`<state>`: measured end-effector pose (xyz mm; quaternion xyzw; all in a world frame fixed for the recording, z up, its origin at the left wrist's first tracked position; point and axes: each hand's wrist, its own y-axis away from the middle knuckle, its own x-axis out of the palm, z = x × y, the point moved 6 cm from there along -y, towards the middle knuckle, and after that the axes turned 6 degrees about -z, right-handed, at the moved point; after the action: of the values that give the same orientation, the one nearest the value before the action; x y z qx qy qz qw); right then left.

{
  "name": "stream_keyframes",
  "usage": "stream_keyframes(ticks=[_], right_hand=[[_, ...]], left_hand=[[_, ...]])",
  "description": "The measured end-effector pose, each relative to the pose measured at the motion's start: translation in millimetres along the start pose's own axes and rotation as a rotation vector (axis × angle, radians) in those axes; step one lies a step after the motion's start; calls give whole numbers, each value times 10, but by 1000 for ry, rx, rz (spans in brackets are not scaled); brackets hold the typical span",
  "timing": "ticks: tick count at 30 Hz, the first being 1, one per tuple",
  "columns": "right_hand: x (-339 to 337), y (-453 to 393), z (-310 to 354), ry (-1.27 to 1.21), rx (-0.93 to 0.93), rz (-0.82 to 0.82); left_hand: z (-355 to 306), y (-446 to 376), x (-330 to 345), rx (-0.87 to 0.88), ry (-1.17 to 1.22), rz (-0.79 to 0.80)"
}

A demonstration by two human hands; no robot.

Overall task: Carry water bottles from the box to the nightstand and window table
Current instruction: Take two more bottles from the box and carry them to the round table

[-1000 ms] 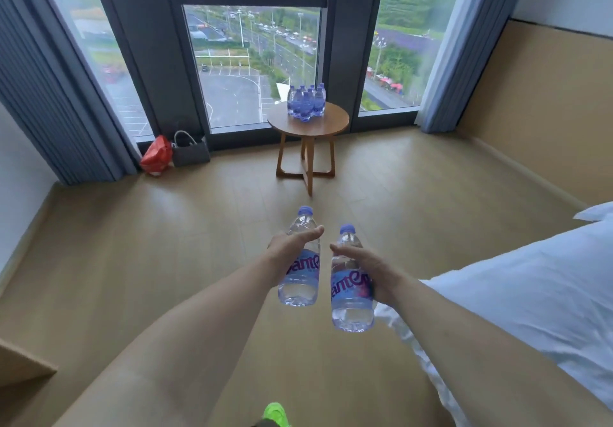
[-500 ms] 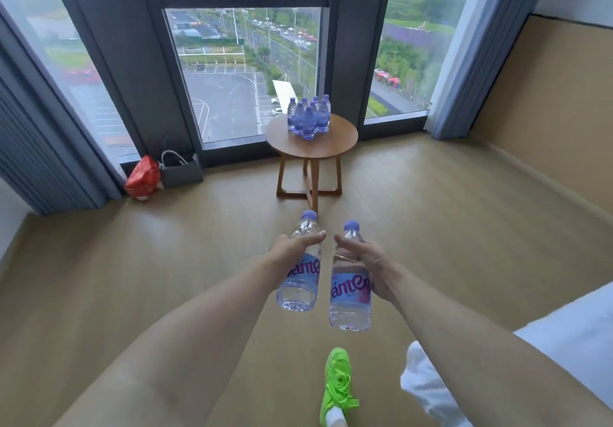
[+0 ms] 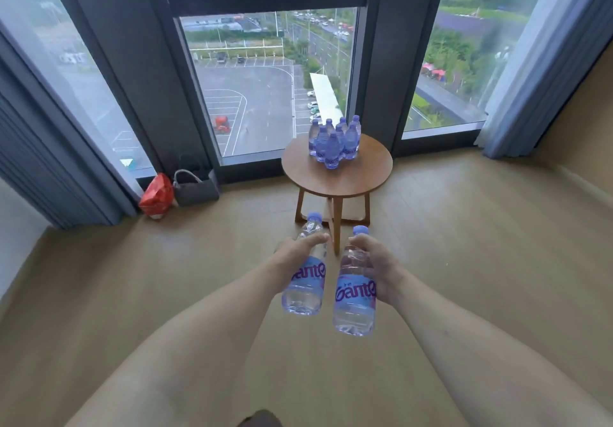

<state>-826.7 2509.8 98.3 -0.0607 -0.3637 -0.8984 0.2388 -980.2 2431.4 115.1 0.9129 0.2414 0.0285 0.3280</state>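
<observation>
1. Two bottles held upright over the floor (image 3: 132, 294): left bottle (image 3: 305, 280) gripped in left hand (image 3: 295, 254), right bottle (image 3: 355, 300) in right hand (image 3: 378, 267).
2. Ahead, near the window, a cluster of bottles (image 3: 333, 143) standing on the round counter (image 3: 365, 174).

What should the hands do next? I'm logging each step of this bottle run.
Probably carry on forward to the round table. The left hand and right hand each grip an upright water bottle, the table stands a little ahead by the window, and its near side is bare beside the bottle cluster.
</observation>
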Motion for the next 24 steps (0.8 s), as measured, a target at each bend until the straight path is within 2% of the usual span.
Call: stream_keyframes(ticks=[5, 8, 16, 20, 24], right_hand=[[-8, -697, 516, 83, -20, -29], [-40, -1206, 856, 127, -70, -117], [-140, -2582, 1897, -9, -97, -372], [-164, -3147, 2338, -83, -114, -442], [-171, -3664, 2640, -47, -144, -469]], left_hand=[[-470, -810, 119, -3, -17, 54], [-787, -1392, 184, 17, -24, 94], [-1832, -2884, 235, 74, -106, 132], [-2303, -3472, 140, 57, -143, 69], [-2583, -4027, 99, 57, -182, 0]])
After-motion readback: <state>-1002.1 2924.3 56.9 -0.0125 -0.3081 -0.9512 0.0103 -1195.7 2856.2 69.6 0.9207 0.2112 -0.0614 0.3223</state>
